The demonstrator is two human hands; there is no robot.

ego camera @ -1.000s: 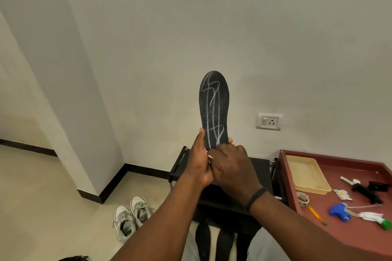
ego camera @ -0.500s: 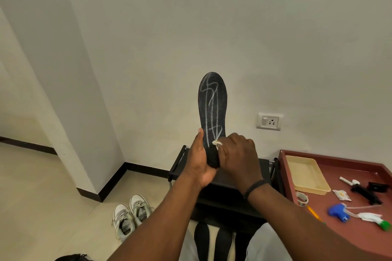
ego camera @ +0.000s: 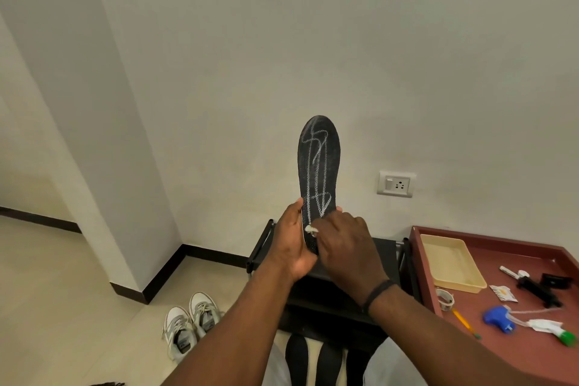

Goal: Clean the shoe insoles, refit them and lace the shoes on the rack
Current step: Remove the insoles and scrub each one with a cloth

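Insole (ego camera: 319, 163) black, textured, upright; left hand (ego camera: 293, 240) holds.

insole (ego camera: 319, 163) black, white scribbles | tray (ego camera: 451, 263) cream | table (ego camera: 526, 351) maroon

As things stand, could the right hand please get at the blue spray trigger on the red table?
Probably not yet: the right hand pinches a white scrap against the black insole. The path to the blue spray trigger itself looks free.
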